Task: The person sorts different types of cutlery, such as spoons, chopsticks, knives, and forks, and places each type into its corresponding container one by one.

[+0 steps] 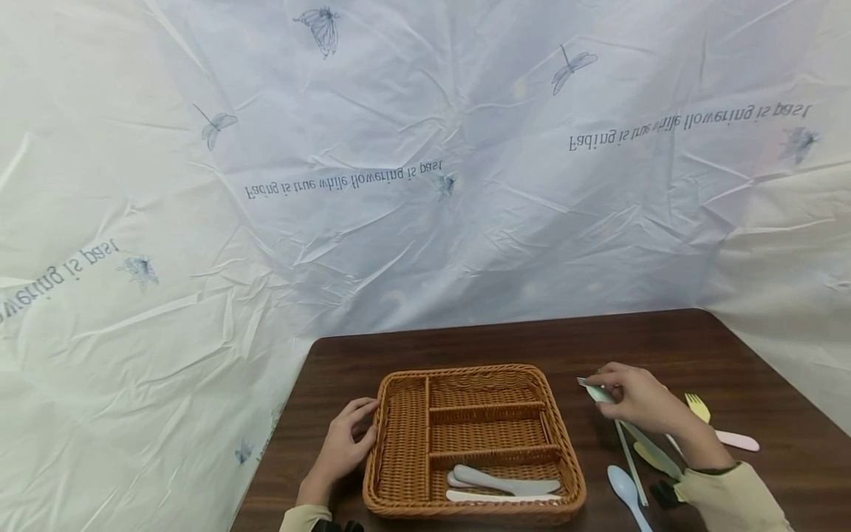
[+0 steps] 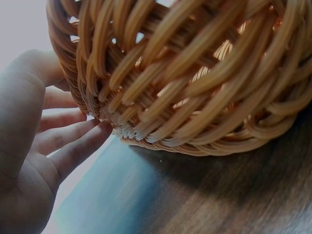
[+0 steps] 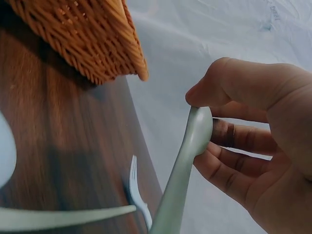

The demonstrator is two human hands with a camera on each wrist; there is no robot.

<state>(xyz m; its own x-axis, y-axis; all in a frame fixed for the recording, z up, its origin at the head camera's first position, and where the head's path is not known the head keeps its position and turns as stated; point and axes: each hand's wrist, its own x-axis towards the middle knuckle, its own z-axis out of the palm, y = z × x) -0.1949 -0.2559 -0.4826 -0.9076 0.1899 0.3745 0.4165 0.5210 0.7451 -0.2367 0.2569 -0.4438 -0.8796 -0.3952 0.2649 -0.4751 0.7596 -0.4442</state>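
Note:
A brown wicker basket point(image 1: 431, 436) with several compartments stands on the dark table. My left hand point(image 1: 342, 443) rests at its left side, the fairly straight fingers point(image 2: 73, 139) touching the outer weave. To the right of the basket, my right hand point(image 1: 634, 399) pinches the rounded end of a light green knife point(image 3: 178, 190) between thumb and fingers. The knife slants down toward the front right in the head view. A pale fork point(image 3: 135, 183) lies close by on the table, its tines showing beyond my fingers in the head view.
Grey and white knives point(image 1: 501, 484) lie in the basket's front right compartment. On the table at right are a light blue spoon point(image 1: 623, 484), a thin pale stick point(image 1: 630, 462), a yellow fork point(image 1: 698, 406) and a pink handle point(image 1: 738, 441). A white printed sheet point(image 1: 465, 222) hangs behind the table.

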